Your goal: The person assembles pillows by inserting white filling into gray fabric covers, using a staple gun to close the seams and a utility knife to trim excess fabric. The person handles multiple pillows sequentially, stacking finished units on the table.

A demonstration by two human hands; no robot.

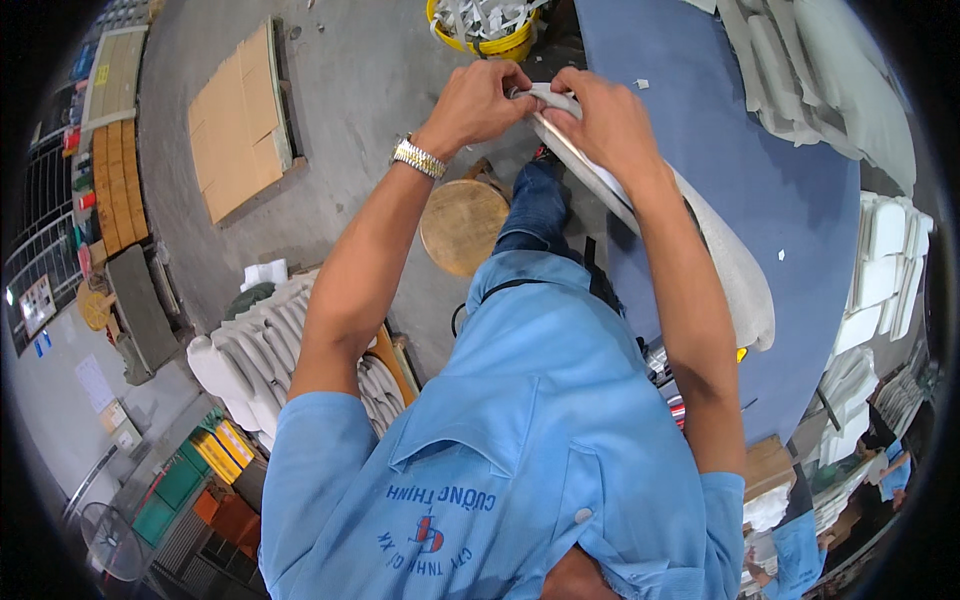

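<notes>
A long, light grey fabric-covered panel (738, 275) leans over the edge of the blue-topped table, its narrow end raised in front of me. At that end my left hand (482, 103) pinches the edge of the grey fabric between thumb and fingers. Close beside it, my right hand (612, 122) also grips the fabric edge, with its thumb on the near side. A pale strip runs along the panel's side below my hands. My right forearm hides part of the panel.
The blue table (700, 110) carries stacked grey fabric pieces (790, 70) at its far right. A yellow bucket (510, 45) of scraps stands ahead. Near my leg is a round wooden stool (464, 226); more grey panels (255, 350) stand at left. Co-workers are at lower right.
</notes>
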